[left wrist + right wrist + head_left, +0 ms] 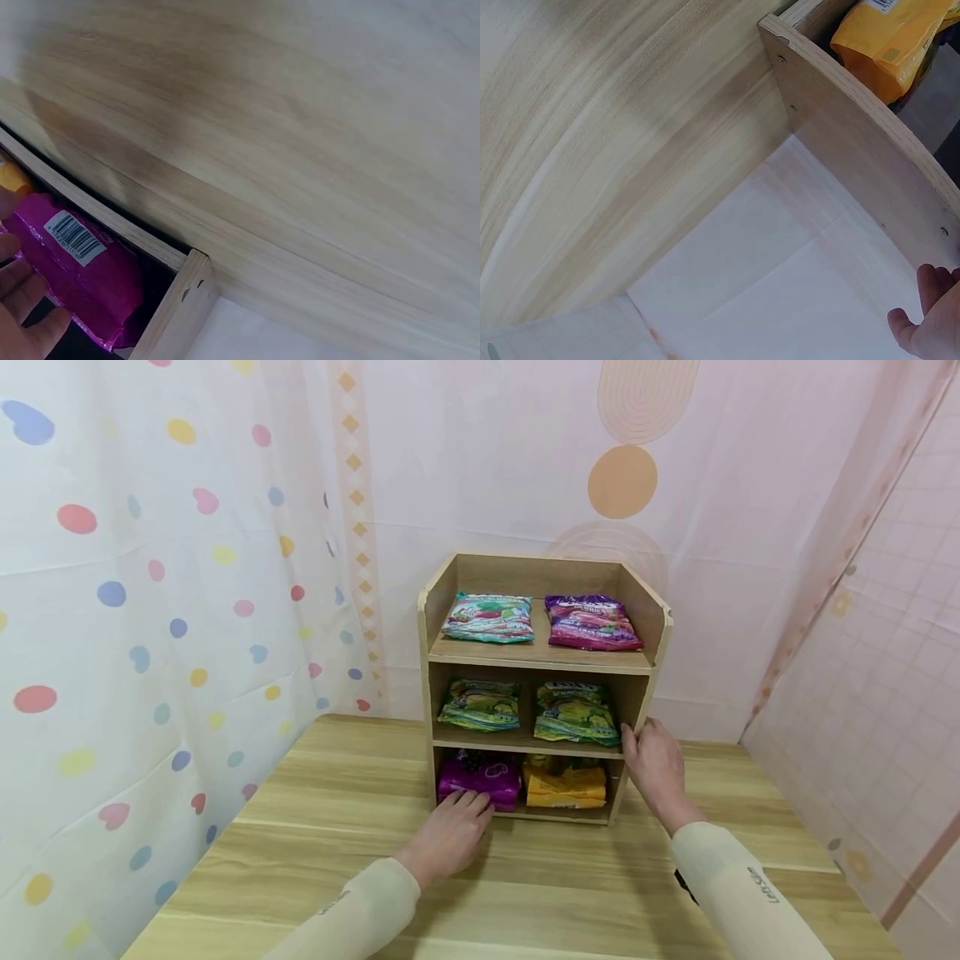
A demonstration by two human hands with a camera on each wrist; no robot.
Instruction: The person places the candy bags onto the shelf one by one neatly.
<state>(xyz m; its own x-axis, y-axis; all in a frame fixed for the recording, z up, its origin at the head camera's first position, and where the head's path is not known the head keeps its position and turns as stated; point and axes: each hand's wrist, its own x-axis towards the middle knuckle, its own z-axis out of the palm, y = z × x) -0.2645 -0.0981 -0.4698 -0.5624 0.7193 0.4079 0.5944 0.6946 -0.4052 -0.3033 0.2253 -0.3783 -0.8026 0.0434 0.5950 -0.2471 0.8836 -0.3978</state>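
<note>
A small three-tier wooden shelf (538, 663) stands on the table, with bagged sweets on every tier. My left hand (452, 832) reaches to the bottom tier, its fingers touching the front of a purple bag (491, 783). In the left wrist view those fingers (22, 289) lie extended against the purple bag, whose barcode shows. At the shelf's right side panel (855, 142), my right hand (655, 766) grips the front edge, thumb at the edge and other fingers on the outer side. Beside the purple bag lies a yellow-orange bag (566, 787).
The top tier bears a teal-and-white bag (491, 618) and a magenta bag (592, 623). Two green bags, one left (482, 704) and one right (575, 712), lie on the middle tier. A patterned curtain (480, 460) hangs behind the wood-grain table (337, 802).
</note>
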